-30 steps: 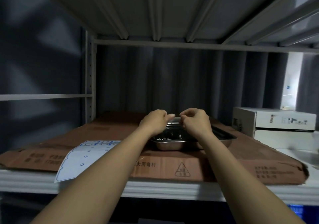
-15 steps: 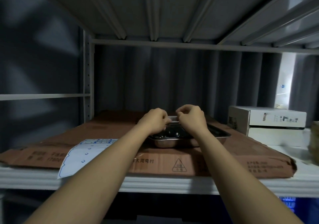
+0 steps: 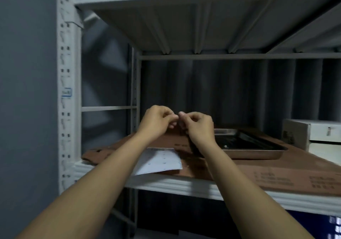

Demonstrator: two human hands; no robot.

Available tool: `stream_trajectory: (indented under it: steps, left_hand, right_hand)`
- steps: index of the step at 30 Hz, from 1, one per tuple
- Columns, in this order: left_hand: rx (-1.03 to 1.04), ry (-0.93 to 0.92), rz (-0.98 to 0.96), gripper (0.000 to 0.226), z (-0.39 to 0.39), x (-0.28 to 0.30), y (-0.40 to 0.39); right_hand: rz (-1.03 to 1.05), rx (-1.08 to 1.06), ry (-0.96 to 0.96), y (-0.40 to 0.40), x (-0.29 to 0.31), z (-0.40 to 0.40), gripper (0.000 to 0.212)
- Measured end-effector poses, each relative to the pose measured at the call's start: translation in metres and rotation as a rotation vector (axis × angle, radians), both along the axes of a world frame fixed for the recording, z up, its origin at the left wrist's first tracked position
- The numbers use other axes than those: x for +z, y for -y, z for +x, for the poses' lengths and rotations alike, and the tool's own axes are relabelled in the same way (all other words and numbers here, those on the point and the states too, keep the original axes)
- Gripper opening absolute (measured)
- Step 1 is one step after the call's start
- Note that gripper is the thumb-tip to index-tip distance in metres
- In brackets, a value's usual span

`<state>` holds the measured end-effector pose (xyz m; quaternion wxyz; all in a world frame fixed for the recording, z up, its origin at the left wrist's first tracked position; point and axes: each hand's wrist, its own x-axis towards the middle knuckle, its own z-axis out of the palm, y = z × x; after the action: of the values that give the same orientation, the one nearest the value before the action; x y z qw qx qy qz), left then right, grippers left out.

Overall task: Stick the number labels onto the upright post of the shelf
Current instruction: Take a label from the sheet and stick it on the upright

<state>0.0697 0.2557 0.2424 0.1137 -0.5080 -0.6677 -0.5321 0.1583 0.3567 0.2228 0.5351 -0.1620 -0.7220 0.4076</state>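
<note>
Grey metal shelving fills your view, with a dark pleated curtain [image 3: 230, 95] behind it. Nearest you is the front lip of the shelf board [image 3: 184, 183], both forearms reaching over it. A white label sheet [image 3: 158, 160] lies on flattened brown cardboard [image 3: 258, 172] at the front edge, just right of your left forearm, one corner overhanging the lip.

Further in, your left hand [image 3: 155, 120] and right hand [image 3: 198, 126] are raised above the cardboard, fingertips nearly meeting. Both have fingers curled with thumb against forefinger, a pinching posture. Whatever sits between them is too small to make out, so you cannot tell from this view if a label is actually held.

Just behind and right of your right hand, a steel tray [image 3: 249, 146] rests on the cardboard. A white carton [image 3: 313, 131] stands well apart at the far right.

Front upright post [image 3: 67, 91] runs up the left side, perforated. One blue-edged number label [image 3: 66, 92] is stuck on it, above hand height. Rear post [image 3: 135, 91] stands further back, and the upper shelf's ribbed underside [image 3: 184, 28] is overhead.
</note>
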Motion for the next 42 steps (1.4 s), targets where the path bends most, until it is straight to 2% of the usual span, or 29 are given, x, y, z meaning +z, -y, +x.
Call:
stream_trajectory:
  steps: [3,8,10,12,13,16,20,23,26,31,36,42]
  left_hand:
    - [0.078,0.055,0.095,0.028,-0.022,0.0,0.042]
    - [0.318,0.027,0.228,0.05,-0.053,0.001,0.119]
    - [0.363,-0.003,0.264,0.044,-0.068,0.001,0.146]
    - [0.408,-0.024,0.306,0.026,-0.085,0.0,0.166]
    - [0.431,-0.034,0.328,0.021,-0.093,-0.001,0.175]
    - [0.503,-0.102,0.318,0.027,-0.116,-0.002,0.195]
    - [0.582,-0.126,0.285,0.023,-0.151,-0.005,0.207]
    - [0.614,-0.095,0.267,0.03,-0.169,-0.007,0.207]
    - [0.597,-0.091,0.266,0.026,-0.178,-0.006,0.203]
    - [0.556,-0.08,0.301,0.02,-0.183,0.001,0.194]
    - [0.55,-0.069,0.318,0.021,-0.187,0.014,0.183]
    - [0.563,-0.112,0.353,0.02,-0.192,0.017,0.176]
  right_hand:
    - [-0.047,0.153,-0.05,0.042,0.003,-0.033,0.032]
    - [-0.091,0.348,-0.087,0.12,0.008,-0.087,0.021]
    - [-0.083,0.401,-0.083,0.148,0.012,-0.106,0.022]
    - [-0.082,0.432,-0.072,0.169,0.015,-0.124,0.022]
    - [-0.073,0.43,-0.063,0.177,0.017,-0.133,0.02]
    - [-0.003,0.395,-0.033,0.189,0.021,-0.156,0.012]
    - [0.139,0.301,0.021,0.191,0.023,-0.181,0.04]
    - [0.156,0.305,0.091,0.187,0.025,-0.198,0.048]
    - [0.131,0.38,0.084,0.182,0.032,-0.209,0.052]
    - [0.214,0.336,0.121,0.177,0.039,-0.217,0.03]
    - [0.315,0.301,0.208,0.176,0.048,-0.211,0.031]
    - [0.357,0.196,0.142,0.181,0.034,-0.224,0.032]
